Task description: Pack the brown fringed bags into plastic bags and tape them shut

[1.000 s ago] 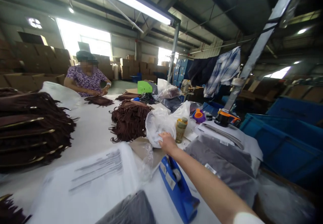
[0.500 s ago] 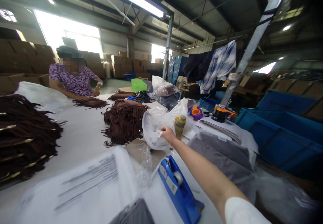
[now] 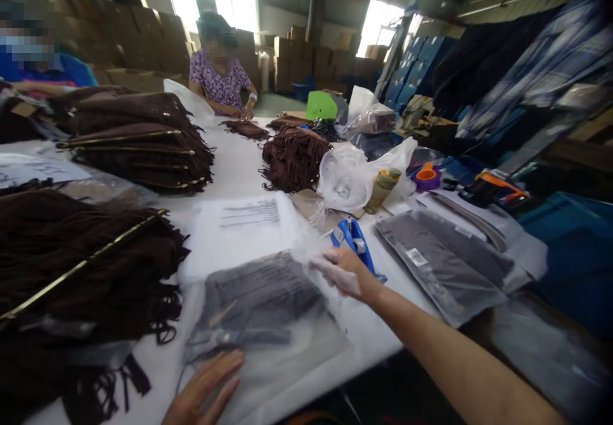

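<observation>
A clear plastic bag with a grey folded item (image 3: pixel 261 304) lies on the white table (image 3: pixel 239 163) right in front of me. My left hand (image 3: pixel 205 390) lies flat and open on the bag's near edge. My right hand (image 3: pixel 342 272) is closed on the bag's far right edge, pinching the clear plastic. Just behind that hand stands a blue tape dispenser (image 3: pixel 354 240).
Dark brown fringed pieces are stacked at the left (image 3: pixel 71 265) and further back (image 3: pixel 138 141), with another heap (image 3: pixel 292 157) mid-table. A white plastic bag (image 3: pixel 345 179), a bottle (image 3: pixel 380 190) and grey packed bags (image 3: pixel 440 268) lie right. Two people sit at the far end.
My right hand left the white plastic bag by the bottle and came back to the packed bag in front of me. The view dropped toward the table, and my left hand came into sight.
</observation>
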The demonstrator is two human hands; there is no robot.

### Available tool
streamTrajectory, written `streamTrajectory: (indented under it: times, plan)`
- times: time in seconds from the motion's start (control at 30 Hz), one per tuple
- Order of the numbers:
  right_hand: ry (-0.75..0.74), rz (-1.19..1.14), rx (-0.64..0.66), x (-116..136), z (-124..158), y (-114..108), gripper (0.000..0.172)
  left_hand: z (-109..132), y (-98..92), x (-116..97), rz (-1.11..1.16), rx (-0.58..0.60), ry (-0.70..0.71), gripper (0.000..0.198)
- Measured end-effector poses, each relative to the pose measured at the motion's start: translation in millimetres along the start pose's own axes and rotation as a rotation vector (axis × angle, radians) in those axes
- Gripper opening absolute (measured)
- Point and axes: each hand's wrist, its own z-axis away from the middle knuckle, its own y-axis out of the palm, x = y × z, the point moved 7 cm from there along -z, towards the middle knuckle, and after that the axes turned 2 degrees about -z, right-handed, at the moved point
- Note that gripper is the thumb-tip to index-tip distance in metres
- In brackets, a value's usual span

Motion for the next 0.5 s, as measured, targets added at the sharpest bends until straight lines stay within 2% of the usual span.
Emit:
streamTrajectory:
  times: [0.07,0.1,0.17,0.2,0.27,0.33,0.4,0.5]
  plan:
    - [-0.066,0.097,0.001,3.6,18.6,35.4,0.022,-16.2,-0.9,-2.8,0.189,0.057,-0.291,0.034]
    - [-0.095,0.156,-0.005,5.1,25.1,50.8,0.02,-26.0,1.4,-9.5,0.332,0.086,-0.379,0.043]
    - [-0.122,0.265,-0.016,7.4,33.2,74.6,0.018,-48.0,8.6,-29.0,0.655,0.145,-0.44,0.063]
    - [-0.129,0.304,-0.013,9.0,35.3,82.9,0.018,-58.2,10.5,-36.6,0.763,0.154,-0.454,0.066]
    - [-0.148,0.301,0.022,13.0,36.1,92.2,0.018,-73.1,9.1,-41.6,0.844,0.104,-0.489,0.057]
    - [-0.118,0.186,0.087,12.6,32.0,92.3,0.019,-79.0,5.0,-37.1,0.796,0.026,-0.522,0.046]
    - [-0.044,0.04,0.13,5.9,21.9,82.9,0.024,-79.0,6.4,-28.7,0.737,-0.003,-0.531,0.043]
    - [0.009,0.052,0.041,-7.4,-7.2,45.3,0.032,-75.0,16.7,-6.5,0.623,-0.049,-0.543,0.046]
